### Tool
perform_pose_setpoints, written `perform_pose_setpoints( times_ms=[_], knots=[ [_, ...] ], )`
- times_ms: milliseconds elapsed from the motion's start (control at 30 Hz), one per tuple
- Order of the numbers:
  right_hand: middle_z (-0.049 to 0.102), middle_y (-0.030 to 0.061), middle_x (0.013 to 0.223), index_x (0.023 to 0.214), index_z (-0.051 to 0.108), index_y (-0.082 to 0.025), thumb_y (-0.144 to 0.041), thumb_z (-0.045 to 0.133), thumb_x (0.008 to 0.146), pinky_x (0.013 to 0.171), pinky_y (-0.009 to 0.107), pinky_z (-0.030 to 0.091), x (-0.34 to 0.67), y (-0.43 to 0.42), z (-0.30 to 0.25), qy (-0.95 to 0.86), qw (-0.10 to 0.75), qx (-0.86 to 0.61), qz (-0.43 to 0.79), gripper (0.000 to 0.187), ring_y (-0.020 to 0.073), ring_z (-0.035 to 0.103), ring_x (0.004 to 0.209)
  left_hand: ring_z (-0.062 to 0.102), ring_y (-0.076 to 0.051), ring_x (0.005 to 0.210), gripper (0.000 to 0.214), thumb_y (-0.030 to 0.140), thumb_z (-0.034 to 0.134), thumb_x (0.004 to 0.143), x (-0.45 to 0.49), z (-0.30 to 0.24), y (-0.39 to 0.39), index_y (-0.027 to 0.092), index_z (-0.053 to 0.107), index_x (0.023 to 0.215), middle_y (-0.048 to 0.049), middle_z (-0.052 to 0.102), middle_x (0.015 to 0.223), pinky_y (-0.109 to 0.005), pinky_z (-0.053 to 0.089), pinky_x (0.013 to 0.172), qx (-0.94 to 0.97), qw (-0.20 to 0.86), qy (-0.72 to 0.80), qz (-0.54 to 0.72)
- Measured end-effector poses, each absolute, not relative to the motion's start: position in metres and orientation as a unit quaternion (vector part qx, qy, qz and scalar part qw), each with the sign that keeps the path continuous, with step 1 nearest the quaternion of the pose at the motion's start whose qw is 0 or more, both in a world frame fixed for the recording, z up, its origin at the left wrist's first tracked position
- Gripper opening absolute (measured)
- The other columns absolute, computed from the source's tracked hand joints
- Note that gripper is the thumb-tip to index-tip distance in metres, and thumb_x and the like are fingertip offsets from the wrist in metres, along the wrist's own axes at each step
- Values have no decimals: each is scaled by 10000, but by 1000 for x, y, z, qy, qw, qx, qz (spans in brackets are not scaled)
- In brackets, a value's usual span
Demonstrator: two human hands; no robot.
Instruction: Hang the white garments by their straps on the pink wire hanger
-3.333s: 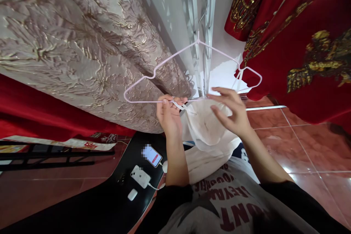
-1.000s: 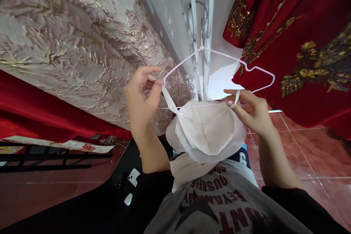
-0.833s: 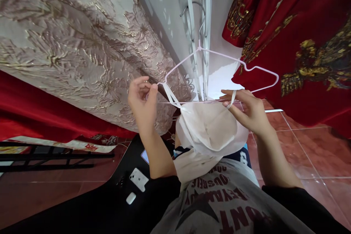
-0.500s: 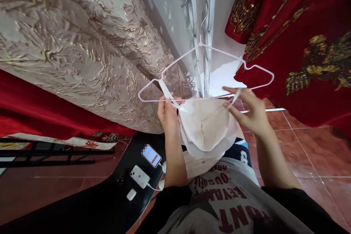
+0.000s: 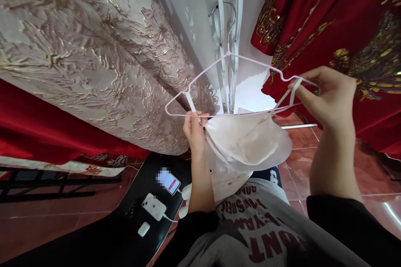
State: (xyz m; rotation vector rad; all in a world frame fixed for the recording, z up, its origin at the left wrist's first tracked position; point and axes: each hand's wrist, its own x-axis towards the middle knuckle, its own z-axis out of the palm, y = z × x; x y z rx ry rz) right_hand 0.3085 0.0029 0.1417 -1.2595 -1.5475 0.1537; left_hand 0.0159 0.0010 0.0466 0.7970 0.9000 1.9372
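Note:
A pale pink wire hanger [image 5: 216, 69] hangs by its metal hook [image 5: 231, 21] from a white rail. A white padded garment [image 5: 247, 144] with thin straps dangles below its bottom bar. My left hand [image 5: 194, 130] is closed on the bottom bar and the garment's edge, just below the left strap [image 5: 190, 102], which loops over the hanger's left shoulder. My right hand [image 5: 328, 96] is pinched on the right strap [image 5: 290, 94], holding it at the hanger's right end.
A beige and gold brocade dress [image 5: 87, 50] hangs at the left. Red embroidered garments [image 5: 338, 21] hang at the right. Two phones [image 5: 169, 180] and a small white case [image 5: 143, 228] lie on a black surface [image 5: 103, 242] below. The floor is red tile [image 5: 300, 175].
My right hand has carried the right strap up and rightward to the hanger's right end. Earlier my left hand looped the left strap over the left shoulder, then dropped to the bottom bar.

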Motion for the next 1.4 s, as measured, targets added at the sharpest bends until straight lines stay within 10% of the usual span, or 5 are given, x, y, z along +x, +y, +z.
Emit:
perform_pose_setpoints(
  times_ms=[433, 800, 933, 1267, 1400],
  knots=[
    [603, -43, 685, 754, 609, -220, -404, 968, 674, 558, 263, 438, 281, 21, 136, -573, 660, -483, 43, 411, 94, 544, 605, 426, -54, 507, 457, 557, 894, 764, 9, 47, 5, 182, 639, 824, -7, 699, 685, -187, 362, 540, 304, 456, 362, 754],
    [737, 68, 1112, 954, 689, -285, -230, 629, 938, 1003, 525, 525, 251, -1, 109, -716, 573, -397, -38, 83, 285, 682, 1118, 449, -55, 522, 446, 570, 853, 820, 12, 37, 9, 174, 650, 850, -35, 743, 733, -191, 399, 579, 321, 440, 373, 751],
    [785, 69, 1159, 1190, 709, -263, -284, 635, 964, 952, 495, 509, 228, 2, 80, -839, 378, -380, 94, 238, 285, 706, 1040, 502, -69, 546, 433, 598, 795, 869, 10, 35, 9, 185, 664, 888, -37, 754, 772, -207, 439, 606, 343, 421, 395, 741],
    [792, 36, 1235, 1333, 719, -318, -320, 576, 1054, 982, 444, 421, 207, -4, 50, -818, 407, -402, 64, 314, 241, 689, 1096, 717, -184, 1092, 209, 361, 745, 964, -2, 27, -18, 211, 697, 1100, -61, 720, 1118, -341, 565, 1004, 362, 57, 464, 806],
    [806, 29, 1171, 1282, 750, -314, -329, 585, 1051, 986, 447, 416, 208, -4, 53, -809, 411, -414, 81, 284, 233, 694, 1059, 663, -234, 1311, 352, 381, 707, 989, -12, 46, -13, 242, 648, 1308, -110, 702, 1353, -415, 530, 1123, 493, 122, 486, 711]
  ],
)
